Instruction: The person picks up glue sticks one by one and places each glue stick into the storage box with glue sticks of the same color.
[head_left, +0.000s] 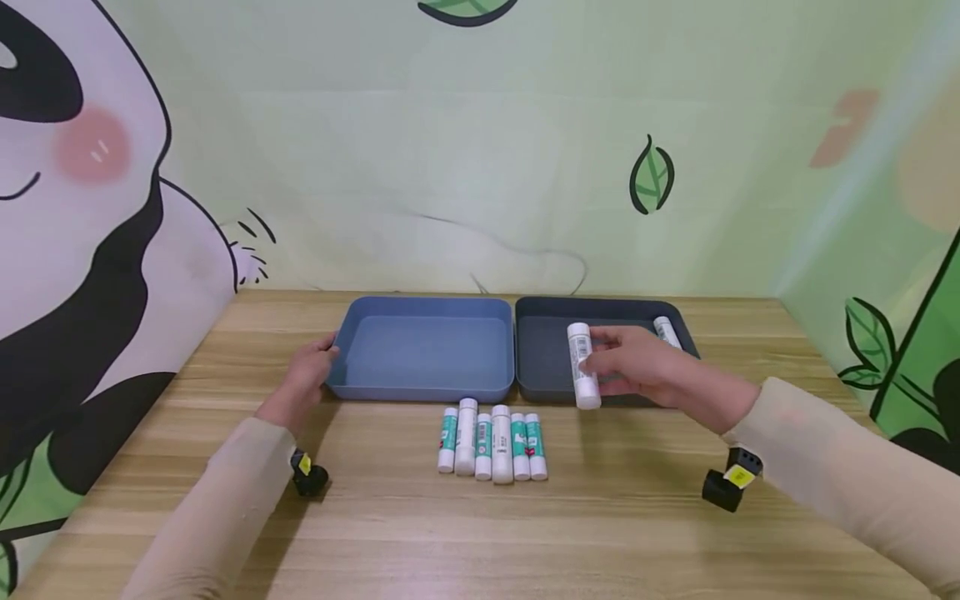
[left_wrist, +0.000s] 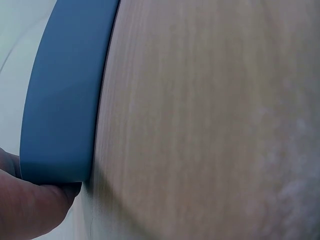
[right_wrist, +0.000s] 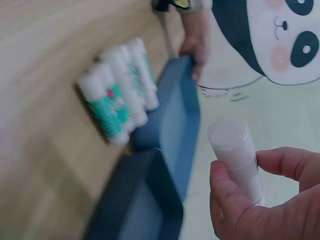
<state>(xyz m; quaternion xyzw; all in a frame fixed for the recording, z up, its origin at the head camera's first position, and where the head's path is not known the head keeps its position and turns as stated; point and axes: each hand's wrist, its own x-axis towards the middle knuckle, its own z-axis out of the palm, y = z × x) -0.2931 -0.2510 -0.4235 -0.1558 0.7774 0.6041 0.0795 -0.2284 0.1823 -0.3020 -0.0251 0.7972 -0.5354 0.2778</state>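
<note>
My right hand (head_left: 637, 362) pinches a large white glue stick (head_left: 581, 367) between thumb and fingers, upright with a slight tilt. In the head view it overlaps the front of the dark tray (head_left: 543, 396). The right wrist view shows the stick's clear-looking end (right_wrist: 230, 136) rising out of the grip. At the left end of the blue tray (head_left: 420, 392), my left hand (head_left: 306, 375) holds the side wall. The left wrist view has the thumb (left_wrist: 37, 205) against the tray's outer corner (left_wrist: 60, 165), with part of another finger by the rim.
In front of the trays, several glue sticks lie side by side: large white ones (head_left: 502, 446) and smaller green-and-white ones (head_left: 536, 447). Another white glue stick (head_left: 666, 332) leans in the dark tray's right end. Behind the wooden table (head_left: 420, 533) stands a printed backdrop (head_left: 480, 183).
</note>
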